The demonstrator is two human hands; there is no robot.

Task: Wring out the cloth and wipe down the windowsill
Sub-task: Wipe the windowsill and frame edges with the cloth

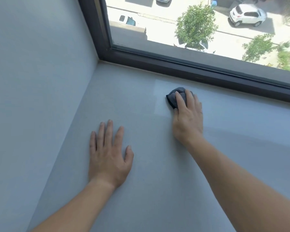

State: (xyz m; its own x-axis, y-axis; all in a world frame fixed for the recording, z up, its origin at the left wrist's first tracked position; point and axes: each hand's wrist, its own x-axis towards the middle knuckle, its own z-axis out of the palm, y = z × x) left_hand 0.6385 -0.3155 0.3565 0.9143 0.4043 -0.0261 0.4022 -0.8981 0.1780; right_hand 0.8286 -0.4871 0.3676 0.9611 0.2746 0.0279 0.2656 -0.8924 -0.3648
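Cloth: dark grey, bunched into a small wad, lying on the windowsill close to the window frame, well in from the left corner.
Windowsill: wide, pale grey, matte; a lighter, sunlit rectangle shows around and below the cloth.
Right hand: palm down on top of the cloth, fingers lying over it and pressing it against the sill; thumb at the cloth's near edge.
Left hand: flat on the bare sill, fingers straight and slightly spread, holding nothing, well apart from the cloth.
Window frame: dark, running along the back of the sill.
Side wall: pale grey, meeting the sill on the left.
Outside: trees and a white car on a sunlit street far below.
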